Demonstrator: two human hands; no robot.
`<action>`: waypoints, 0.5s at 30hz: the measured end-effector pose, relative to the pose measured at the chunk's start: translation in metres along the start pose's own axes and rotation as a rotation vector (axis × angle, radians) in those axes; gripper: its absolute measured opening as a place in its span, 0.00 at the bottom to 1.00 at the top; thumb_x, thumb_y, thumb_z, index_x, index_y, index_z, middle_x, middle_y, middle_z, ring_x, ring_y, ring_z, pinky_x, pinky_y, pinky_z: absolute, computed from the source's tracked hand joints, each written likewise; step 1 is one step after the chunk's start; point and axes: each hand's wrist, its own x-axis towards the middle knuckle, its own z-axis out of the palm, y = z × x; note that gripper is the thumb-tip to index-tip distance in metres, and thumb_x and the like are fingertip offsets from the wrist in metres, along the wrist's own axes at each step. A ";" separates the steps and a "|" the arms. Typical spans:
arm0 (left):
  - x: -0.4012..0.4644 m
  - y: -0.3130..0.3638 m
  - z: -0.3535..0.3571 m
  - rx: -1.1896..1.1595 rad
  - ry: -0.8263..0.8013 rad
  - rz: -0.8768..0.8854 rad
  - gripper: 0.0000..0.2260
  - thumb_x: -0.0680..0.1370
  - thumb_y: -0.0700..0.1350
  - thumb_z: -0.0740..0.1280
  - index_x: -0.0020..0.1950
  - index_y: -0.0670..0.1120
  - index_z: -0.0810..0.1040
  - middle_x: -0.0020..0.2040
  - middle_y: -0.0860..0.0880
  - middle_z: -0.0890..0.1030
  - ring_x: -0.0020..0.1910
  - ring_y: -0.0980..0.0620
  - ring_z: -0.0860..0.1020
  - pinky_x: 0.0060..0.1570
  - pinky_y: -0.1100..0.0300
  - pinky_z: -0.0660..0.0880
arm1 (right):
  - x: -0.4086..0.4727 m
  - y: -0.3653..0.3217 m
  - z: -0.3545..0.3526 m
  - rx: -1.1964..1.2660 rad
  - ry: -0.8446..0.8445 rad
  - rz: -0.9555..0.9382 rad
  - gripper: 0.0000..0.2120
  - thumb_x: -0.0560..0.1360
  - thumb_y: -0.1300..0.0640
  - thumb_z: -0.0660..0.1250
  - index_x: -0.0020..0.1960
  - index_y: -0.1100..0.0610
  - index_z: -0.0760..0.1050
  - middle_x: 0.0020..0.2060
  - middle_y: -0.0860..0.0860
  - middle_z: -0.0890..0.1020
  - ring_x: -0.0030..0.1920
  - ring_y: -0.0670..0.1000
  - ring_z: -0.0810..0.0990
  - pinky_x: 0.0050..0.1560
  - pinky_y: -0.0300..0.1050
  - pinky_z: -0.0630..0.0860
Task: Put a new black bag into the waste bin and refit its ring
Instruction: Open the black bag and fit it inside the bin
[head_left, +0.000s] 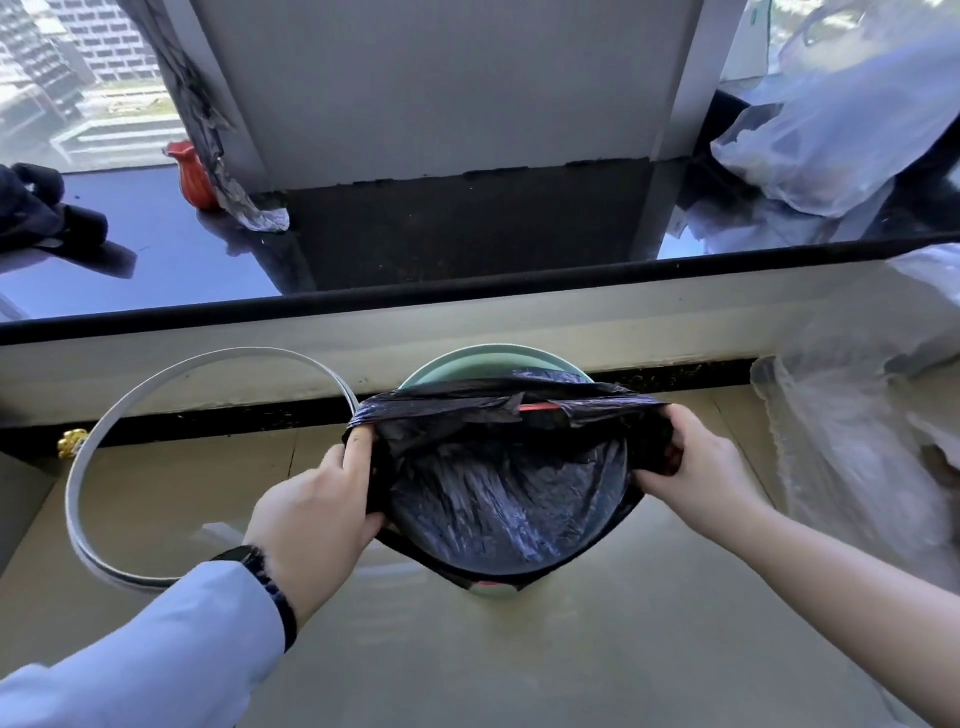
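Over green bin (470, 364): left hand (317, 499), right hand (709, 467) grip black bag (498, 499) mouth; ring (83, 452) beside; no legible writing.

Your left hand (317, 501) and right hand (698, 467) each pinch the black bag's (498, 499) mouth, stretched wide over the bin (488, 364) at frame centre. Only the bin's pale green far rim shows above the bag; a red strip sits on the bag's far edge. The bag's near edge hangs over the bin's near side. The white ring (78, 467) stands at centre left on the floor (571, 649), leaning by the wall, apart from the bin. Dark sill (156, 249) across the top: red vase (195, 176) upper left, clear plastic bags (831, 145) upper right.
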 end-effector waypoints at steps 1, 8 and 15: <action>0.002 0.000 -0.002 0.008 0.023 -0.003 0.41 0.52 0.46 0.85 0.61 0.34 0.78 0.36 0.43 0.79 0.25 0.41 0.78 0.20 0.57 0.71 | 0.004 -0.001 0.000 0.012 0.009 0.002 0.26 0.66 0.58 0.77 0.58 0.40 0.72 0.40 0.43 0.85 0.43 0.45 0.82 0.41 0.43 0.77; 0.019 -0.016 -0.012 -0.020 0.028 -0.060 0.32 0.55 0.51 0.82 0.55 0.43 0.82 0.52 0.43 0.77 0.49 0.39 0.75 0.48 0.46 0.76 | 0.034 -0.020 -0.010 0.002 -0.061 0.044 0.14 0.72 0.61 0.69 0.44 0.42 0.81 0.34 0.46 0.84 0.34 0.45 0.80 0.35 0.37 0.72; 0.041 -0.029 -0.020 -0.162 -0.083 -0.137 0.28 0.65 0.52 0.77 0.65 0.52 0.80 0.51 0.50 0.69 0.54 0.45 0.69 0.59 0.54 0.71 | 0.062 -0.039 -0.018 -0.020 -0.058 0.059 0.06 0.74 0.53 0.71 0.40 0.46 0.85 0.30 0.42 0.83 0.34 0.41 0.78 0.37 0.41 0.72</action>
